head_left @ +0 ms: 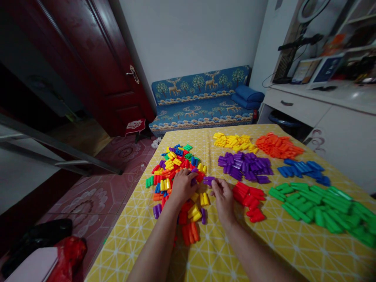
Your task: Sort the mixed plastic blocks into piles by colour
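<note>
A mixed heap of coloured plastic pieces (173, 168) lies on the yellow patterned tablecloth (223, 250). My left hand (182, 185) rests on this heap, fingers curled over a purple piece among red and yellow ones. My right hand (222, 196) sits just right of it and pinches a purple piece (208, 180) at its fingertips. Sorted piles lie to the right: purple (245, 166), red (249, 199), yellow (235, 141), orange (277, 145), blue (304, 170) and green (323, 205).
A blue patterned sofa (202, 102) stands behind the table. A dark red door (96, 62) is at the left. White cabinets (337, 121) with a screen stand at the right. A red bag (67, 254) lies on the tiled floor.
</note>
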Tool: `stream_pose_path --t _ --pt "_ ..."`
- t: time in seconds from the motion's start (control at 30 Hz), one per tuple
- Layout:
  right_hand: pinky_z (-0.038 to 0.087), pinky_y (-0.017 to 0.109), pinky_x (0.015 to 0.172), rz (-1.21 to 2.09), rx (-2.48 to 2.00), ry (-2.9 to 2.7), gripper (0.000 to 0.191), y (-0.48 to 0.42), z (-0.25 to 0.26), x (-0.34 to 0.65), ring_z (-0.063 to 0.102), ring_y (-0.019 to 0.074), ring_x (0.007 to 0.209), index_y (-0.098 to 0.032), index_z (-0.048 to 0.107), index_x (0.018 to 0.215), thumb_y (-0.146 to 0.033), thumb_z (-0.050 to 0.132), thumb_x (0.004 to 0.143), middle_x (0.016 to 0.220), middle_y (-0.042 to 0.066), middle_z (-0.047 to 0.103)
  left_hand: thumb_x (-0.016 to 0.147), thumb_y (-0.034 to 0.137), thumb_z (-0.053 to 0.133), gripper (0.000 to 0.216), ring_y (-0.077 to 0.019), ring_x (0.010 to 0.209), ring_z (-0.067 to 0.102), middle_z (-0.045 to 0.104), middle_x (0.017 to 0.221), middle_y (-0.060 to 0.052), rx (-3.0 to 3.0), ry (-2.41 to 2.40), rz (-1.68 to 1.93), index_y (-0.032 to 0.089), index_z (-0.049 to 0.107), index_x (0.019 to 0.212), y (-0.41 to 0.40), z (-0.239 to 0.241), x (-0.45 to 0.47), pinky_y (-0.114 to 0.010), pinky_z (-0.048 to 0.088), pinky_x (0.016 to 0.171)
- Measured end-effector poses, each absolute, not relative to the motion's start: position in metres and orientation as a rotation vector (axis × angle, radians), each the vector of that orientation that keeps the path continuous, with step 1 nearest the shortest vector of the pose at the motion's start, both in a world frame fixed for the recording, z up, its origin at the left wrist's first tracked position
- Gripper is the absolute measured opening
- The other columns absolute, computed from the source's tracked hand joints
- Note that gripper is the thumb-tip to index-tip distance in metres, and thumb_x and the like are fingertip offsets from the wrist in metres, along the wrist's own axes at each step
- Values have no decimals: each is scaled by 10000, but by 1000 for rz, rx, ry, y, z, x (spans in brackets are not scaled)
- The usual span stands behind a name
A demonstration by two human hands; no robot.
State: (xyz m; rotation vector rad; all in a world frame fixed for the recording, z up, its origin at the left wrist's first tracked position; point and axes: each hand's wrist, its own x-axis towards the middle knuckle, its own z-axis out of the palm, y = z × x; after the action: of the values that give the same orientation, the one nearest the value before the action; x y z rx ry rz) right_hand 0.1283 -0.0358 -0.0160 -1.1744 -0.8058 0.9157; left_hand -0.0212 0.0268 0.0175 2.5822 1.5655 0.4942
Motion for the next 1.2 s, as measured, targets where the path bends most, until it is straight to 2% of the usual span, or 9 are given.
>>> stream_pose_path --t 0.17,0.27,0.4,0.47,0.63,0.77,0.97,1.07,1.2 --pt "463 274 556 913 -1171 -809 370 -35 -16 129 567 159 629 -185 587 875 -536 656 779 717 12 617 808 248 678 278 -223 972 587 578 1104 -93 2301 1482 1046 214 676 1084 15 18 -22 -339 489 837" --pt "491 297 583 894 -1178 -823 354 -34 -19 128 606 180 665 -187 589 884 -513 669 771 770 33 656 854 283 626 171 -172 870 572 567 988 -57 2026 1387 1328 198 655 999 7 20 -16 -278 474 772" --pt "533 367 800 851 -1135 -849 361 -34 -21 126 657 227 900 -184 619 1008 -456 676 777 978 80 700 949 383 473 235 -112 596 448 471 676 28 1595 1249 1373 191 547 836 -4 19 -1 -206 375 564" --pt "531 379 835 865 -1128 -861 370 -34 -18 126 656 232 936 -181 634 1046 -442 667 785 1025 92 701 963 409 439 278 -101 558 393 418 636 45 1505 1192 1341 194 492 794 -9 17 5 -200 338 536" --pt "525 303 624 791 -1141 -806 367 -26 0 154 645 185 725 -164 640 1050 -424 660 792 886 72 694 958 374 459 243 -111 640 445 473 705 23 1658 1186 1344 190 505 806 -12 16 10 -209 370 618" --pt "531 299 637 490 -1171 -707 384 -7 5 212 641 170 726 -159 623 1059 -383 683 752 901 66 674 948 329 478 167 -137 736 553 586 828 -15 1691 1227 1366 197 578 971 -9 13 7 -233 435 691" --pt "532 434 863 343 -1304 -758 482 9 -19 275 651 235 937 -141 623 1147 -367 667 724 1091 128 677 933 307 502 266 -198 907 642 674 992 -74 1683 1266 1311 195 601 1153 -7 9 7 -307 504 795" --pt "474 487 967 384 -1372 -824 544 9 -27 280 627 273 1055 -132 605 1233 -387 620 753 1197 155 653 917 301 531 290 -195 909 652 686 1020 -81 1693 1274 1298 191 598 1177 -7 9 7 -310 513 798" --pt "425 510 1031 303 -1476 -982 499 8 -28 280 575 302 1171 -136 639 1203 -400 555 788 1252 165 633 885 296 577 302 -183 866 663 702 1000 -67 1697 1266 1284 189 607 1166 -6 9 7 -289 517 759"
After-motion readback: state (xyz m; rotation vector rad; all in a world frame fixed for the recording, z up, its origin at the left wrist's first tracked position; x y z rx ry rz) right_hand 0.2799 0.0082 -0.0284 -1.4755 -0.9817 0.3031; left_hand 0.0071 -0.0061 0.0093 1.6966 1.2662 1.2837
